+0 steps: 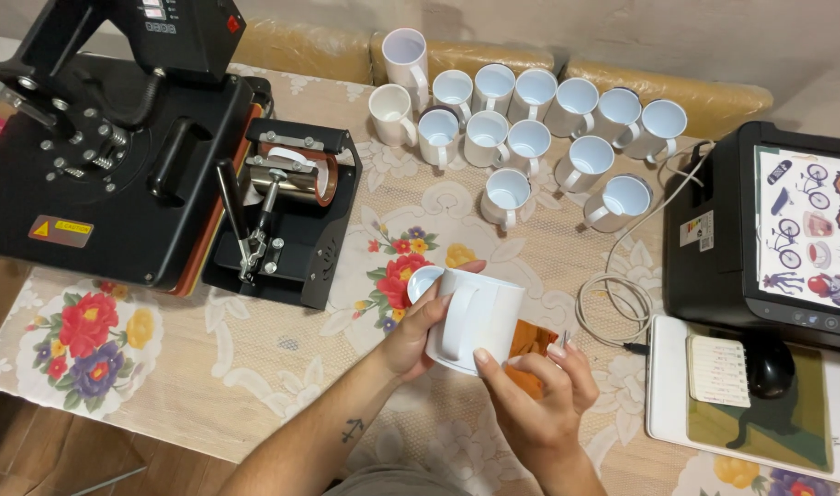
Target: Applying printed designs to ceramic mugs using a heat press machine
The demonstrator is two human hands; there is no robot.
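Note:
A white mug point(475, 317) lies on its side in both my hands above the flowered tablecloth point(254, 358). My left hand point(418, 332) grips it at the open rim and bottom side. My right hand point(535, 395) presses on its base end and pinches an orange printed sheet point(530, 347) against the mug's side. The handle faces up toward me.
A black mug press point(291, 207) and a larger black heat press point(98, 138) stand at the left. Several empty white mugs point(521, 119) cluster at the back. A black printer point(769, 230) with a sheet of printed pictures, a coiled white cable point(613, 298), and a black mouse point(769, 367) on a pad are at right.

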